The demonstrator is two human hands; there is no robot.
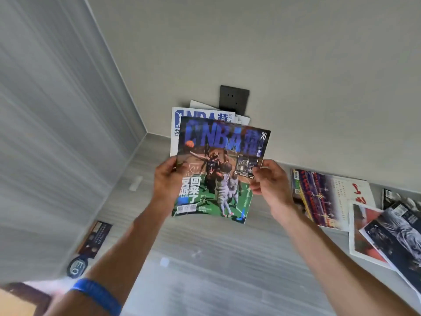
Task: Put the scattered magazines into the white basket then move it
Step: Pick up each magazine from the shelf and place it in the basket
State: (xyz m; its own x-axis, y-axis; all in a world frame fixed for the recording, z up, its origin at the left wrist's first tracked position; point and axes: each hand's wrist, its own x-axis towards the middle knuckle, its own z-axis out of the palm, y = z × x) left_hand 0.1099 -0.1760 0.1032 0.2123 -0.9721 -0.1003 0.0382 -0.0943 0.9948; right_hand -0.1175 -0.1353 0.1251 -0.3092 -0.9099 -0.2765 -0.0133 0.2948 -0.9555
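Note:
I hold a basketball magazine (pixel 218 169) with a dark blue title upright in front of me, above the grey floor. My left hand (pixel 167 181) grips its left edge and my right hand (pixel 271 179) grips its right edge. Behind it a second basketball magazine (pixel 182 119) with a white cover leans against the wall, with more white pages behind that. More magazines lie scattered on the floor at the right: one with a red and white cover (pixel 328 197) and overlapping dark ones (pixel 394 229). No white basket is in view.
A dark wall socket (pixel 234 98) sits on the beige wall above the leaning magazines. A grey curtain (pixel 52 133) fills the left side. A dark card and a round tag (pixel 77 266) lie on the floor at lower left. A brown box corner (pixel 20 299) shows at bottom left.

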